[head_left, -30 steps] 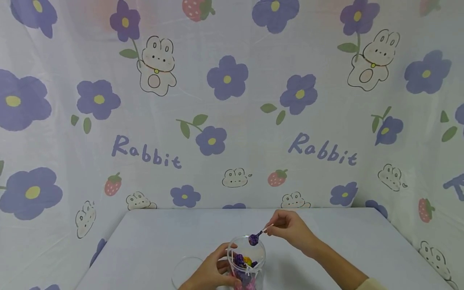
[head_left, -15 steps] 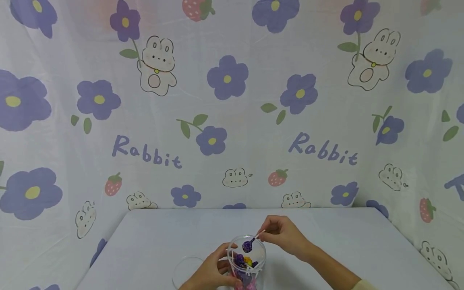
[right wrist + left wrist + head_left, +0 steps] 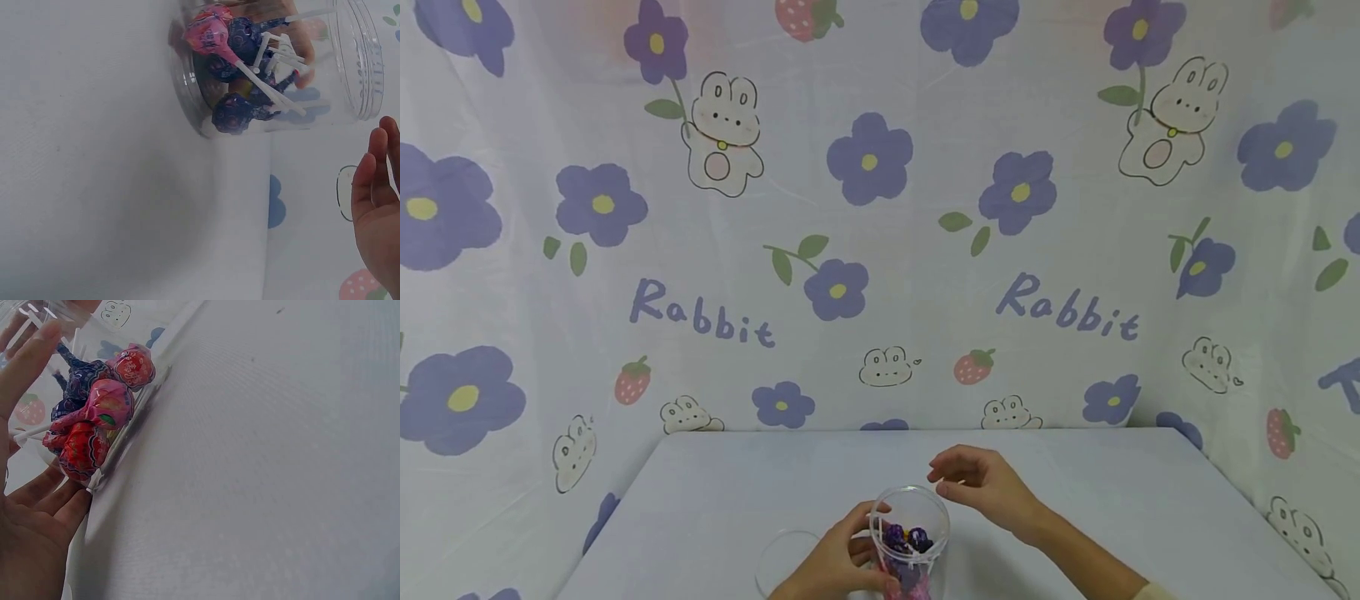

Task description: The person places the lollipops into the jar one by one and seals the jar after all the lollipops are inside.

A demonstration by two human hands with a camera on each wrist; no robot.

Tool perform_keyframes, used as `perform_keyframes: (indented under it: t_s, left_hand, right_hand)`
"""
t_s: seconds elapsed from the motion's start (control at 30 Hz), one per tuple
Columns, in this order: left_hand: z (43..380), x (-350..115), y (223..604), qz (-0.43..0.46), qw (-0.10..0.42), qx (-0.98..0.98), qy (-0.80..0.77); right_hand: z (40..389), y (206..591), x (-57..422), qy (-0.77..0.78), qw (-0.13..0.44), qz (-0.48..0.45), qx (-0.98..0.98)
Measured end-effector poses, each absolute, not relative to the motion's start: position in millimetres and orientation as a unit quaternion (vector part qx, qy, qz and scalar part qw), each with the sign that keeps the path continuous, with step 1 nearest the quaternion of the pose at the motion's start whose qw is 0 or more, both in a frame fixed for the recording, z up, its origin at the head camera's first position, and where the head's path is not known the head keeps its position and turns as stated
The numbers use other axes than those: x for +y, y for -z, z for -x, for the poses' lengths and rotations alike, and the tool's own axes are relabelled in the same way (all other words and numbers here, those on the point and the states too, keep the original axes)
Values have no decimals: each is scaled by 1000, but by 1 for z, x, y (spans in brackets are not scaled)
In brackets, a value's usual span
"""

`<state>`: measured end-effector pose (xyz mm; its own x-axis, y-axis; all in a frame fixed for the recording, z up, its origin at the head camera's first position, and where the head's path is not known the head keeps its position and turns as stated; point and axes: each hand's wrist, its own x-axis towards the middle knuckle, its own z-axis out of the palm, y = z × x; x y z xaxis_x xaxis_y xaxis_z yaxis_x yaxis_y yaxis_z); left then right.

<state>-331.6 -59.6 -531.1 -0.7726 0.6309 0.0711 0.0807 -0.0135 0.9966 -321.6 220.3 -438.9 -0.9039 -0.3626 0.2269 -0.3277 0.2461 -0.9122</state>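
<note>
A clear plastic jar point(image 3: 934, 518) stands uncovered near the table's front, with several wrapped lollipops point(image 3: 917, 540) in it. Their wrappers are dark purple, pink and red, and white sticks poke out among them, as the right wrist view shows with a pink lollipop point(image 3: 206, 34). My left hand point(image 3: 838, 554) grips the jar from its left side, thumb in front and fingers behind; the left wrist view shows the same hand point(image 3: 37, 519) round the wall. Just right of and above the rim, my right hand point(image 3: 988, 487) holds nothing, its fingers loosely bent and apart from the jar.
A clear round lid point(image 3: 786, 558) lies on the white table point(image 3: 737, 475) left of the jar, partly behind the left hand and forearm. A printed curtain point(image 3: 880, 233) with flowers and rabbits hangs behind the table and along its sides.
My right hand has moved left to the jar's rim and let go of a purple lollipop, which now lies among the others inside. The left hand keeps its grip on the jar.
</note>
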Motion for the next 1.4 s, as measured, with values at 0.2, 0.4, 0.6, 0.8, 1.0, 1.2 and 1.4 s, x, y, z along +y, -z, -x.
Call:
perform_keyframes:
  t_s: [0.2, 0.4, 0.6, 0.8, 1.0, 1.2, 1.4]
  left_hand:
    - [332, -61, 531, -274, 207, 667, -662]
    - [331, -60, 531, -280, 209, 654, -671]
    - [331, -59, 531, -282, 218, 642, -678]
    - [332, -62, 532, -291, 215, 641, -677]
    - [332, -63, 530, -312, 210, 633, -677]
    - [331, -63, 525, -315, 204, 635, -675]
    - [331, -59, 521, -319, 179, 646, -670]
  right_hand:
    - [318, 452, 222, 590, 50, 249, 766]
    - [313, 480, 223, 609, 109, 270, 738]
    - [304, 507, 222, 624, 146, 249, 726]
    - [297, 517, 214, 602, 166, 246, 742]
    - [296, 520, 202, 575, 143, 223, 774]
    - [297, 523, 201, 587, 147, 220, 765]
    - [299, 522, 208, 577, 156, 253, 760]
